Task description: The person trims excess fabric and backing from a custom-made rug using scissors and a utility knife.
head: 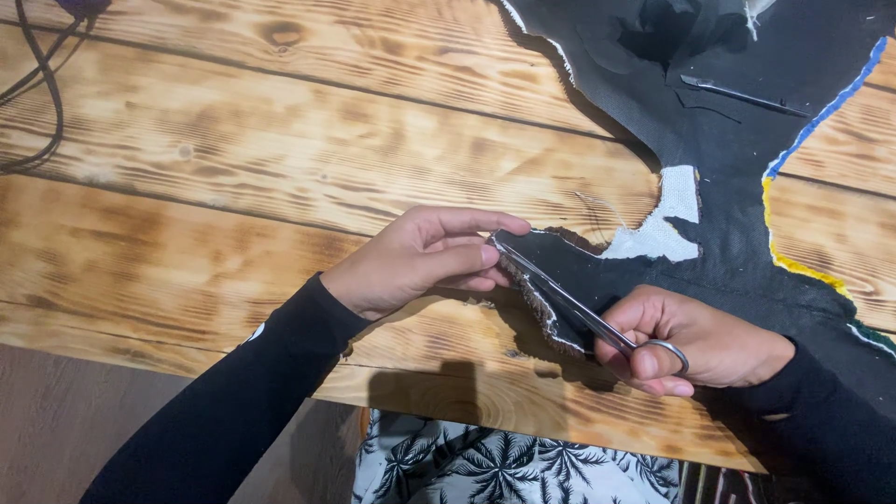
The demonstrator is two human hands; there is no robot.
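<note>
My left hand (420,257) pinches the corner of a black fabric piece (709,112) with a white backing and frayed edge, holding it taut over the wooden table (233,168). My right hand (695,345) grips small silver scissors (569,303), fingers through the ring handles. The blades run up-left along the fabric's edge, their tips near my left fingertips. The fabric spreads to the upper right, with blue and yellow trim (793,187) along its right edge.
A thin dark metal tool (737,93) lies on the fabric at the top right. Black cables (42,93) loop at the top left corner. Below the table edge shows palm-print cloth (495,462) on my lap.
</note>
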